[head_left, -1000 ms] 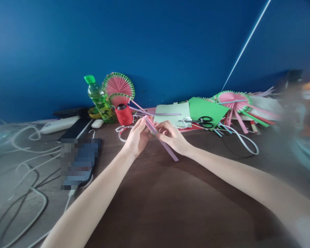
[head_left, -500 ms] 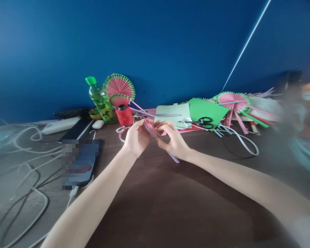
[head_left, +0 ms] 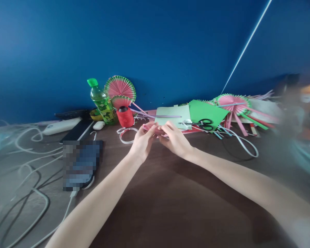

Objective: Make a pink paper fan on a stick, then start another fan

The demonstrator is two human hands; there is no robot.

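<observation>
My left hand (head_left: 142, 144) and my right hand (head_left: 177, 142) meet over the dark table, fingers bent and pinching. Between them they grip a piece of folded pink paper (head_left: 145, 127), mostly covered by my fingers. Just behind my hands lie a pale green sheet of paper (head_left: 170, 112) with a thin purple strip (head_left: 167, 116) across it. To the right of that are a bright green sheet (head_left: 209, 112) and black-handled scissors (head_left: 206, 124). A white roll of tape (head_left: 126, 141) lies left of my left hand.
Pink-and-green pleated paper fans stand at the left (head_left: 120, 88) and right (head_left: 234, 103) against the blue wall. By the left fan are a red spool (head_left: 125, 118) and a green bottle (head_left: 102, 103). A phone (head_left: 82, 165) and loose white cables (head_left: 45, 199) cover the left side.
The pink paper has turned lower and flatter between my fingers, and my left hand has shifted right, closer to the right one. The purple strip end below my right hand no longer shows.
</observation>
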